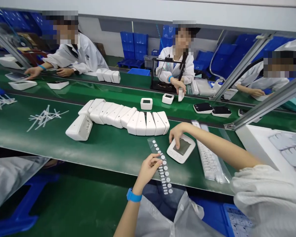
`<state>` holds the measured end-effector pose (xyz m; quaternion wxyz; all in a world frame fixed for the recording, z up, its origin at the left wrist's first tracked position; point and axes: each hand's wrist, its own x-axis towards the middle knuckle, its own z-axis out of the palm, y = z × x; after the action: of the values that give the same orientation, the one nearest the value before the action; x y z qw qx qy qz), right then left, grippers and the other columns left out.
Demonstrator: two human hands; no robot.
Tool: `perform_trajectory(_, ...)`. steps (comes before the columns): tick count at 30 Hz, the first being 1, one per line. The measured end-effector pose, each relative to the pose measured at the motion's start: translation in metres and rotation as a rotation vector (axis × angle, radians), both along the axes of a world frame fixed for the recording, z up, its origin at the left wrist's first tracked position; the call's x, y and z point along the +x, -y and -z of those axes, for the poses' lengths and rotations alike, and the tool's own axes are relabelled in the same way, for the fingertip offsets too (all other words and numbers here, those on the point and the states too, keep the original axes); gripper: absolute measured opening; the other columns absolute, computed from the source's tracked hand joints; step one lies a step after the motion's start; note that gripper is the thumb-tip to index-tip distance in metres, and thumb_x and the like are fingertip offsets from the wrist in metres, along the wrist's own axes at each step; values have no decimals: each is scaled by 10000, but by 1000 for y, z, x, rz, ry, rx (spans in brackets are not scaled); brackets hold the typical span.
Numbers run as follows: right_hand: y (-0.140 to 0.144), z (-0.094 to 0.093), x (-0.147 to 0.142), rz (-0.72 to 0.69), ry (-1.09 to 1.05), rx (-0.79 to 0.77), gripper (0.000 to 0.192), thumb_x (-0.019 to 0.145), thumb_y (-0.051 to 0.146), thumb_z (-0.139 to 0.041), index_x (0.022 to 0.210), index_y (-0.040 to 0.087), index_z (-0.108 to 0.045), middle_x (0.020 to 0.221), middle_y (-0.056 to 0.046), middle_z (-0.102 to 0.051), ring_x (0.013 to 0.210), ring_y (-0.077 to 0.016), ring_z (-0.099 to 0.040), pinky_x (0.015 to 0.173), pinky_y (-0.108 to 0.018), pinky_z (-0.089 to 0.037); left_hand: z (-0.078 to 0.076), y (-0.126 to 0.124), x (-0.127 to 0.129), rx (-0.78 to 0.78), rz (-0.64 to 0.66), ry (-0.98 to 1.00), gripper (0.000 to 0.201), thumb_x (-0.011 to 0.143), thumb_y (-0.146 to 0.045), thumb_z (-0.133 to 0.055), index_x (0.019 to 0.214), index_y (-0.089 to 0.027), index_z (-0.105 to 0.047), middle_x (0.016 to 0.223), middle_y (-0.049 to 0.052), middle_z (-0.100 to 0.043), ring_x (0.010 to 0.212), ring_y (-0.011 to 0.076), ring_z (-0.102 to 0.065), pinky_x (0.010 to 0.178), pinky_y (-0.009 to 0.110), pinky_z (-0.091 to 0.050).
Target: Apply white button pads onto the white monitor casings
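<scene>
White plastic forms the small device (181,148) lying face up near the front edge of the green belt (108,144), its grey screen turned upward. The right hand (178,133) rests on it with fingers curled down, fingertips pressing its left part. Just beside it, the clear sticker strip (161,166) runs slantwise over the belt's front edge, dotted with small white pads; the left hand (147,171), a blue wristband (133,196) on its wrist, pinches the strip at its middle between thumb and fingers. To the right of the device lies a long tray of white parts (209,158). Farther back on the belt a curved row of white housings (128,118) stands side by side, and loose white strips (45,117) lie toward the left end. Across the belt, people in white coats work.
</scene>
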<state>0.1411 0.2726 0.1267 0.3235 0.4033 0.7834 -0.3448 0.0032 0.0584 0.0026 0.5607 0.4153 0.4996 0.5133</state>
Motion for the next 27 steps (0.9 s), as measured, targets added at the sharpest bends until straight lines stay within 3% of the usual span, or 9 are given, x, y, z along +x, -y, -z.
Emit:
perform_trajectory(4,-11,11,-1,-14,-200,72,735,347,216,-919,1066,225,-769,1049,-31,-756,912,-253,-700,779,-283,-533,0,0,0,-3,22,-26,384,837,-406,-698,1134,-169,-644,938,71,-785,910,216,-726,857,338,-548)
perform_trajectory(8,15,19,32,33,-397,205,725,624,302,-832,1317,249,-625,1331,-76,-632,1183,-295,-612,979,-362,-496,2,-2,0,-24,22,-38,384,851,-394,-686,1166,-179,-636,1027,91,-773,993,229,-722,886,351,-556)
perform_trajectory(10,44,29,51,106,-484,346,757,750,409,-751,1442,253,-487,1480,-108,-492,1336,-324,-496,1091,-455,-421,4,-3,0,-36,21,-36,382,852,-395,-686,1166,-182,-635,1037,94,-772,1005,231,-722,894,354,-558)
perform_trajectory(13,89,53,68,252,-525,658,1135,643,597,-811,1563,245,-248,1640,-174,-197,1516,-427,-134,1177,-640,-212,5,-5,0,-53,20,-25,397,857,-409,-677,1177,-181,-621,1034,95,-778,1010,235,-725,900,355,-559)
perform_trajectory(15,108,70,73,273,-480,742,1267,603,605,-834,1588,230,-129,1662,-201,-67,1523,-449,-8,1171,-696,-123,5,-6,0,-72,8,-23,420,858,-414,-676,1197,-178,-604,1025,92,-785,1008,234,-727,911,356,-557)
perform_trajectory(20,108,89,85,217,-574,737,1273,613,430,-861,1592,211,-76,1646,-206,-116,1522,-425,-60,1194,-626,-204,3,-3,1,-89,19,-28,479,874,-404,-661,1283,-181,-549,1024,83,-793,1003,226,-732,934,362,-556)
perform_trajectory(24,101,80,107,145,-622,625,1249,612,383,-887,1591,268,-121,1670,-140,-84,1536,-396,-31,1211,-609,-198,0,0,1,-71,108,-43,539,858,-344,-691,1345,-207,-504,1134,87,-771,1077,232,-715,962,373,-557)
perform_trajectory(27,117,73,111,158,-683,607,1101,690,398,-863,1573,321,-209,1682,-82,-88,1542,-375,-30,1225,-613,-171,-1,1,1,-84,140,-61,536,867,-328,-686,1360,-225,-505,1178,84,-757,1117,235,-703,992,386,-551)
